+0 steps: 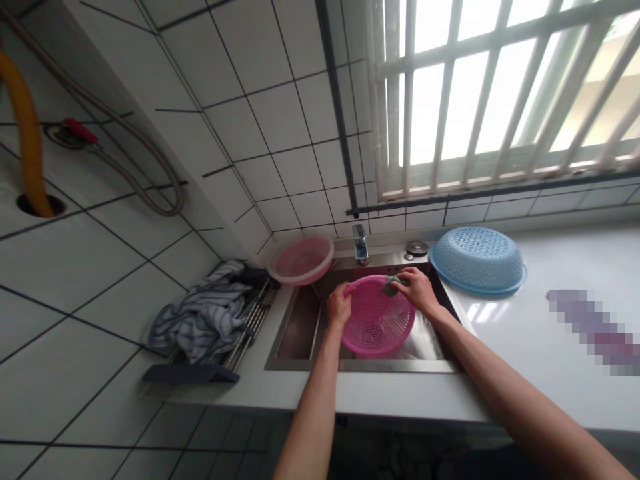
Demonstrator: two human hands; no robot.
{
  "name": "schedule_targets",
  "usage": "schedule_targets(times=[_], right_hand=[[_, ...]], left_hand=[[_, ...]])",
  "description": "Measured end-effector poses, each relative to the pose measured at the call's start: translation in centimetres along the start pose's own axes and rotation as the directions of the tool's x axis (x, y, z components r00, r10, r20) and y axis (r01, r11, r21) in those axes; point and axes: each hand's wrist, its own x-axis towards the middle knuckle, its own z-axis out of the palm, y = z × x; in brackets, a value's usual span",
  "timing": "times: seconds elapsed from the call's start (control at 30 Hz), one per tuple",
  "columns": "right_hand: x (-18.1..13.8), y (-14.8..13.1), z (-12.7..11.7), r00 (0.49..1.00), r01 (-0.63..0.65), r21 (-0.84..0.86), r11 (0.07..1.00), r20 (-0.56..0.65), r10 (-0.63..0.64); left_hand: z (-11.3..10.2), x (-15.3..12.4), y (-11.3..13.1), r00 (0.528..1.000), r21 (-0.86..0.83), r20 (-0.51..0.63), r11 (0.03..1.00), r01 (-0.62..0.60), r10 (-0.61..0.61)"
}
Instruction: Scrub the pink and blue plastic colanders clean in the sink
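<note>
A pink plastic colander [376, 321] is held tilted over the steel sink [295, 333]. My left hand [339, 305] grips its left rim with the fingers wrapped round. My right hand [416, 288] is at the upper right rim, closed on a small dark green scouring pad [391, 285] pressed against the colander's inside. The tap [360, 243] stands just behind the colander.
A pale pink bowl [301, 259] sits at the sink's back left corner. A blue colander [477, 259] lies upside down on the white counter [525, 347] to the right. A striped cloth [205, 317] lies on a drying rack [250, 327] at the left. A barred window is above.
</note>
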Motion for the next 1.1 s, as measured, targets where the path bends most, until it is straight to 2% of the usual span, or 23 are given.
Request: schedule_targets(times=[0.13, 0.23, 0.33, 0.53, 0.6, 0.7, 0.8, 0.9, 1.0, 1.1], right_hand=[[0.0, -0.3, -0.3, 0.994, 0.029, -0.002, 1.000, 0.109, -0.028], [0.2, -1.4, -1.0, 0.987, 0.131, -0.033, 0.991, 0.099, -0.127], [0.3, -2.7, -1.0, 0.972, 0.228, -0.071, 0.971, 0.072, -0.223], [0.1, -4.3, 0.8, 0.901, 0.391, -0.058, 0.918, 0.230, -0.369], [0.1, -4.0, 1.0, 0.914, 0.357, -0.057, 0.932, 0.225, -0.337], [0.2, -2.5, 0.3, 0.966, 0.204, -0.062, 0.977, 0.174, -0.191], [0.2, -0.9, -0.6, 0.982, 0.105, -0.048, 0.993, 0.165, -0.096], [0.1, -0.7, -1.0, 0.982, 0.120, -0.025, 0.992, 0.150, -0.115], [0.1, -1.7, -0.9, 0.986, 0.142, -0.022, 0.990, 0.092, -0.139], [0.1, -2.8, 0.0, 0.971, 0.212, -0.048, 0.976, 0.122, -0.205]], left_hand=[[-0.1, -0.3, -0.2, 0.998, 0.061, 0.033, 0.997, 0.052, -0.054], [0.0, -0.3, -0.2, 0.997, 0.063, 0.046, 0.997, 0.052, -0.055], [0.5, -0.3, 0.1, 0.996, 0.047, 0.078, 0.998, 0.028, -0.032], [1.2, -0.6, 1.2, 0.978, 0.066, 0.197, 0.994, -0.089, 0.074], [0.9, -0.6, 1.1, 0.985, 0.094, 0.165, 0.993, -0.074, 0.058], [-0.1, -0.4, 0.4, 0.998, 0.125, 0.047, 0.991, 0.037, -0.043], [-0.7, 0.0, -0.5, 0.996, 0.111, -0.016, 0.990, 0.092, -0.091], [-0.4, 0.2, -0.6, 0.999, 0.102, 0.021, 0.994, 0.038, -0.041], [0.5, -0.1, -0.1, 0.998, 0.119, 0.065, 0.993, 0.002, -0.010], [1.4, -0.5, 0.7, 0.988, 0.138, 0.146, 0.988, -0.062, 0.042]])
